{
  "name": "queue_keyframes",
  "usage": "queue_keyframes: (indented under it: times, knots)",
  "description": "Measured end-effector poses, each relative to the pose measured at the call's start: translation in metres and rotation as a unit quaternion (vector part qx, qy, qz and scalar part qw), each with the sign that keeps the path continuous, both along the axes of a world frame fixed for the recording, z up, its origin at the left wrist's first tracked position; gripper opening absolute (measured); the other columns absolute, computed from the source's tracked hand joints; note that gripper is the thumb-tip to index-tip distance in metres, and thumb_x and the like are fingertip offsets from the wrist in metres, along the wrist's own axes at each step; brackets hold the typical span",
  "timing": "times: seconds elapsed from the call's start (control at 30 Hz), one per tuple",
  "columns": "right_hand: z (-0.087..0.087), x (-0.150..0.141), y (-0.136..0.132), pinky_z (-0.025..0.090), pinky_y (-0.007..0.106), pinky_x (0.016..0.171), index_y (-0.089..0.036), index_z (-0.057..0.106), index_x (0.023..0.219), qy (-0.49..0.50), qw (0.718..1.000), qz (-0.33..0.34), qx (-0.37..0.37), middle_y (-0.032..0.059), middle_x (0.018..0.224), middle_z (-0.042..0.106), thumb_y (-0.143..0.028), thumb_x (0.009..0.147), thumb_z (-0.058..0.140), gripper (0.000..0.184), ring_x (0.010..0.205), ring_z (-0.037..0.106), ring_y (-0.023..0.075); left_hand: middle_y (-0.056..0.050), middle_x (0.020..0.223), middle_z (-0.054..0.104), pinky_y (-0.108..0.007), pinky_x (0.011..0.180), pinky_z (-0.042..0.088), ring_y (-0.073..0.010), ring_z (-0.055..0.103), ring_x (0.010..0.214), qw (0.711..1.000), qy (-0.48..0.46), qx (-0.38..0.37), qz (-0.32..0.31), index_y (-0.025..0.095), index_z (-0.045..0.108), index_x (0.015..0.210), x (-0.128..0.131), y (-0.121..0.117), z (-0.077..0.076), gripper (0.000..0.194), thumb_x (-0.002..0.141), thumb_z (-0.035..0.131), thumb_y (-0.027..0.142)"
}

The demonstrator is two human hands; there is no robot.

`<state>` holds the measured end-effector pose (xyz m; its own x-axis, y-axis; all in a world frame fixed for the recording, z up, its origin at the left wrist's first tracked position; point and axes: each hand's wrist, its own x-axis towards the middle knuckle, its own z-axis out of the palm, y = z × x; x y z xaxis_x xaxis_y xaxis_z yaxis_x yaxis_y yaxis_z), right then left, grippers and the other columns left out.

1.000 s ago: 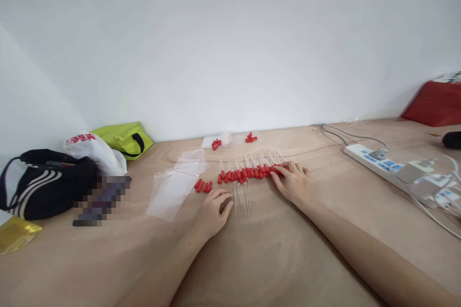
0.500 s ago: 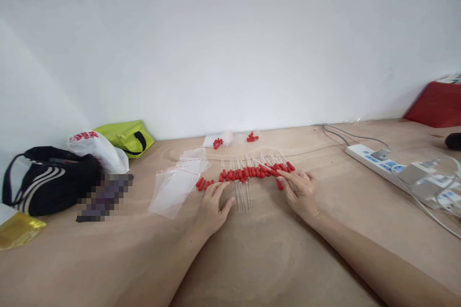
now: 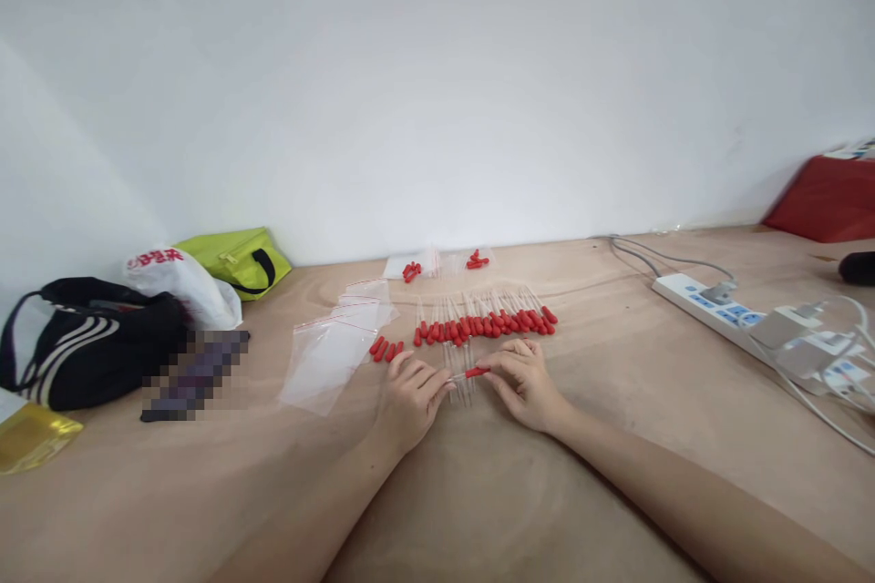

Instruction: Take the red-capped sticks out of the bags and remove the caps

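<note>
Between finger and thumb of my left hand (image 3: 412, 396) is a thin clear glass dropper tube (image 3: 458, 376), lying level. My right hand (image 3: 525, 383) pinches a red rubber bulb (image 3: 474, 373) whose end meets the tube's right end; how far the tube sits inside it I cannot tell. Just beyond my hands stretches a row of glass droppers with red bulbs (image 3: 496, 324), their tips pointing away. Several bare glass tubes (image 3: 468, 396) lie below the row, partly behind my fingers. A few loose red bulbs (image 3: 379, 353) rest beside my left hand.
Clear zip bags (image 3: 324, 364) lie to the left, and two more bags with red bulbs (image 3: 411, 272) sit by the wall. A black bag (image 3: 102, 346) and a green bag (image 3: 236, 260) stand far left. A power strip (image 3: 704, 305) with chargers is at right.
My right hand has come left and nearer from the row's right end, bringing a red bulb. My left hand has shifted slightly right, its spread fingers now closed on a glass tube.
</note>
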<state>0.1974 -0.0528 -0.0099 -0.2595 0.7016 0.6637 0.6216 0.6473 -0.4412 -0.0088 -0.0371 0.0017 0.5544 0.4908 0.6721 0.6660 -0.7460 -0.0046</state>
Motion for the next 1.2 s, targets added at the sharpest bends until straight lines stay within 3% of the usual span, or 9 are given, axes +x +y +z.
queue_keyframes:
  times: [0.2, 0.33, 0.53, 0.97, 1.1, 1.2]
  knots:
    - [-0.004, -0.007, 0.009, 0.026, 0.034, 0.079, -0.024, 0.063, 0.087, -0.053, 0.996, -0.028, 0.072, 0.0, 0.077, 0.064, -0.029, 0.081, 0.053, 0.013, 0.075, 0.049, 0.0133, 0.002, 0.071, 0.066, -0.037, 0.084, 0.032, -0.0137, 0.054, 0.068, 1.0, -0.007, -0.011, -0.009, 0.02, 0.061, 0.088, 0.001, 0.001, 0.0, 0.016, 0.085, 0.046, 0.025]
    - [-0.007, -0.009, 0.009, 0.024, 0.035, 0.08, -0.026, 0.063, 0.089, -0.08, 0.99, -0.02, 0.113, -0.0013, 0.069, 0.061, -0.029, 0.082, 0.052, 0.014, 0.072, 0.047, 0.0124, 0.003, 0.066, 0.064, -0.036, 0.083, 0.032, -0.0126, 0.052, 0.065, 1.0, -0.011, -0.011, -0.02, 0.02, 0.061, 0.076, 0.001, 0.0, 0.001, 0.016, 0.084, 0.049, 0.027]
    - [-0.005, -0.006, 0.003, 0.023, 0.036, 0.083, -0.023, 0.064, 0.076, -0.113, 0.986, -0.009, 0.12, -0.002, 0.058, 0.054, -0.027, 0.081, 0.052, 0.014, 0.068, 0.043, 0.0124, 0.003, 0.058, 0.06, -0.032, 0.079, 0.033, -0.0111, 0.049, 0.06, 0.999, -0.014, -0.024, -0.033, 0.019, 0.059, 0.068, -0.001, -0.001, -0.001, 0.025, 0.086, 0.045, 0.027]
    - [-0.004, 0.003, -0.001, 0.017, 0.044, 0.092, -0.023, 0.062, 0.074, -0.128, 0.986, -0.007, 0.109, -0.0022, 0.061, 0.056, -0.025, 0.081, 0.049, 0.015, 0.077, 0.048, 0.0148, 0.001, 0.064, 0.061, -0.032, 0.076, 0.038, -0.0126, 0.055, 0.067, 0.998, -0.022, -0.037, -0.052, 0.018, 0.058, 0.068, -0.008, 0.002, -0.007, 0.021, 0.085, 0.046, 0.023]
    - [-0.004, 0.026, 0.0, 0.026, 0.043, 0.088, -0.024, 0.063, 0.077, -0.105, 0.991, -0.047, 0.075, 0.0004, 0.069, 0.061, -0.026, 0.083, 0.049, 0.016, 0.076, 0.049, 0.0155, 0.0, 0.063, 0.058, -0.027, 0.066, 0.041, -0.012, 0.053, 0.063, 0.998, -0.042, -0.042, 0.0, 0.018, 0.059, 0.071, -0.023, 0.006, -0.007, 0.021, 0.086, 0.044, 0.023]
    - [-0.009, 0.034, 0.004, 0.04, 0.034, 0.073, -0.024, 0.063, 0.092, -0.051, 0.997, -0.025, 0.047, 0.004, 0.077, 0.06, -0.026, 0.084, 0.046, 0.019, 0.074, 0.051, 0.0155, -0.001, 0.067, 0.055, -0.023, 0.059, 0.043, -0.0112, 0.052, 0.061, 0.997, -0.036, -0.057, 0.04, 0.017, 0.06, 0.08, -0.028, 0.007, -0.009, 0.025, 0.088, 0.038, 0.026]
